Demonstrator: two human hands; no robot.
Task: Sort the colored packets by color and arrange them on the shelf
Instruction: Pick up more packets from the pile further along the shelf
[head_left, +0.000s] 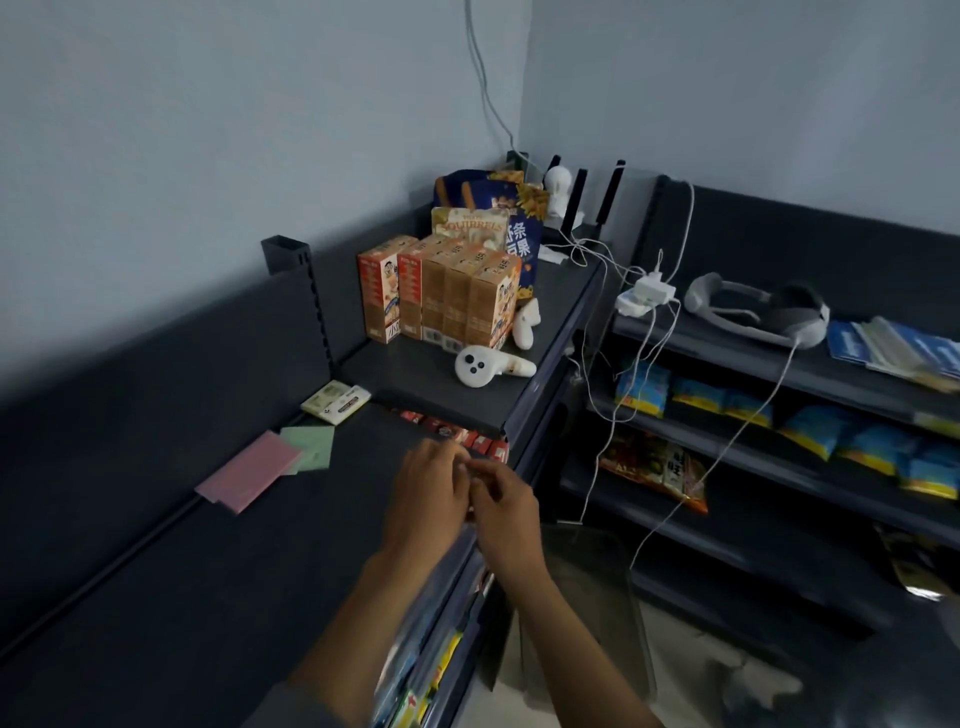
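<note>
Pink packets and green packets are already laid in two touching piles near the shelf's back edge, while the left hand and right hand are brought together at the front edge, fingers curled, and whether anything is pinched cannot be told.

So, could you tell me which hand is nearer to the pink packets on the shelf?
Left. The left hand is just right of the pink packets; the right hand sits farther right, beyond it.
</note>
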